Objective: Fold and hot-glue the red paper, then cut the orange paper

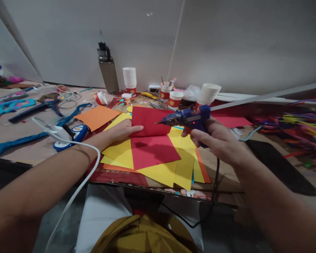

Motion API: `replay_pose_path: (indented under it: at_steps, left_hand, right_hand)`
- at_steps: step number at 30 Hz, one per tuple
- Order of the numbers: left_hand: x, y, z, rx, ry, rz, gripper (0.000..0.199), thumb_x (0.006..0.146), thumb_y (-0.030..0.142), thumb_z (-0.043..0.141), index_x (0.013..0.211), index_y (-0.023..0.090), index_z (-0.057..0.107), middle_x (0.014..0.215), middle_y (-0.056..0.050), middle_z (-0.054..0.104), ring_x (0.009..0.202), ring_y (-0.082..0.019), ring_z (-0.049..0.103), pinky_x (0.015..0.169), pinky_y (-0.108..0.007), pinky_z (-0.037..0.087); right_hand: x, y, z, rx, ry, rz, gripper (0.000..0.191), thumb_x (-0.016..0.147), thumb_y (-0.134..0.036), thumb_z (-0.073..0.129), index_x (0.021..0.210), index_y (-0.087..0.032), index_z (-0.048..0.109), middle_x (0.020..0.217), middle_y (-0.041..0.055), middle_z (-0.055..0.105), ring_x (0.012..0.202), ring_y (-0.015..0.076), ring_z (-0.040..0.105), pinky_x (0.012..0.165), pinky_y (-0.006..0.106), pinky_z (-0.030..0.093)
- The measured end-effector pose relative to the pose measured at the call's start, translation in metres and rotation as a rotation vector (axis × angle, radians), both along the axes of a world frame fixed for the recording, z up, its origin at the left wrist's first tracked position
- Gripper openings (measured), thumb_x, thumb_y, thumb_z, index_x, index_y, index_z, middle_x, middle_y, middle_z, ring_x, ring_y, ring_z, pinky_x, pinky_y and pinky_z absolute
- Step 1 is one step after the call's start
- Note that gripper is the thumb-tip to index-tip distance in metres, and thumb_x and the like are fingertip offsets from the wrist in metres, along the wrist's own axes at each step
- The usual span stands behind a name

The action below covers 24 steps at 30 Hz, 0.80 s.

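Grey wall panels (pixel 226 42) back a cluttered counter (pixel 37 149) where a person works with both hands over coloured paper. The left hand (pixel 123 129) grips the left edge of a folded red paper (pixel 155 151), thumb laid across its face, fingers mostly hidden behind; one half stands raised, the other lies on yellow sheets (pixel 184 170) between the hands. The right hand (pixel 217 140) is closed around the handle of a blue glue gun (pixel 185 117), its nozzle aimed toward the left hand and in front of the raised red half. Whether nozzle and paper touch cannot be told. A pale glue stick (pixel 263 97) juts from the gun's back, and a black cord (pixel 216 182) drops below the right hand. Beyond both hands stand a tall bottle (pixel 109 77) and paper cups (pixel 210 92). An orange sheet (pixel 97 117) rests just beyond the left wrist. To the right hand's right lie a flat black object (pixel 281 168) and a blurred bundle of coloured strands (pixel 305 135).
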<state>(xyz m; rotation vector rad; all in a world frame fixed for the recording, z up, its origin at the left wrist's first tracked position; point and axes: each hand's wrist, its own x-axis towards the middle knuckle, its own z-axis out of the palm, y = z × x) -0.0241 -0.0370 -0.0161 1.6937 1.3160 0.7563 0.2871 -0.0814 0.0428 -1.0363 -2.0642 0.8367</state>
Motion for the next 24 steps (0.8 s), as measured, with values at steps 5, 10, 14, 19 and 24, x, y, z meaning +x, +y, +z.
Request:
replay_pose_path:
  at_steps: [5,10,14,19,24]
  left_hand:
    - [-0.003,0.002,-0.002,0.025,0.053,-0.076,0.053,0.078,0.057,0.059,0.104,0.012,0.071,0.103,-0.012,0.072,0.092,-0.027,0.065,0.087,-0.039,0.049]
    - [-0.003,0.003,-0.002,0.03,0.03,-0.101,0.053,0.079,0.058,0.059,0.104,0.013,0.072,0.104,-0.011,0.072,0.093,-0.027,0.065,0.089,-0.039,0.048]
    - [-0.002,0.001,0.0,0.059,0.054,-0.1,0.053,0.079,0.057,0.058,0.105,0.013,0.071,0.101,-0.011,0.072,0.093,-0.028,0.065,0.091,-0.041,0.048]
    - [-0.001,-0.001,0.003,0.091,0.103,-0.082,0.053,0.08,0.056,0.058,0.106,0.011,0.071,0.092,-0.01,0.073,0.097,-0.029,0.063,0.092,-0.04,0.048]
    - [0.0,-0.002,0.004,0.079,0.111,-0.056,0.058,0.079,0.056,0.059,0.115,0.012,0.067,0.101,-0.011,0.072,0.098,-0.028,0.063,0.092,-0.04,0.047]
  right_hand:
    - [-0.016,0.001,-0.011,0.091,-0.363,-0.052,0.022,0.089,-0.039,0.053,0.096,-0.019,0.059,0.083,0.0058,0.064,0.069,0.0193,0.057,0.059,0.031,0.045]
    - [-0.03,-0.004,-0.012,0.071,-0.464,-0.084,0.028,0.089,-0.038,0.052,0.109,-0.02,0.057,0.096,0.0083,0.069,0.083,0.025,0.063,0.068,0.033,0.049]
    - [-0.037,-0.005,-0.013,0.057,-0.505,-0.108,0.032,0.09,-0.037,0.052,0.116,-0.019,0.056,0.102,0.0101,0.07,0.089,0.0266,0.065,0.07,0.033,0.049]
    - [-0.043,-0.003,-0.018,0.043,-0.548,-0.112,0.034,0.09,-0.037,0.052,0.118,-0.018,0.055,0.103,0.0116,0.07,0.091,0.0283,0.065,0.072,0.034,0.049]
    - [-0.039,-0.001,-0.018,0.081,-0.59,-0.152,0.029,0.091,-0.039,0.051,0.111,-0.019,0.057,0.095,0.0109,0.07,0.084,0.0271,0.065,0.065,0.032,0.046]
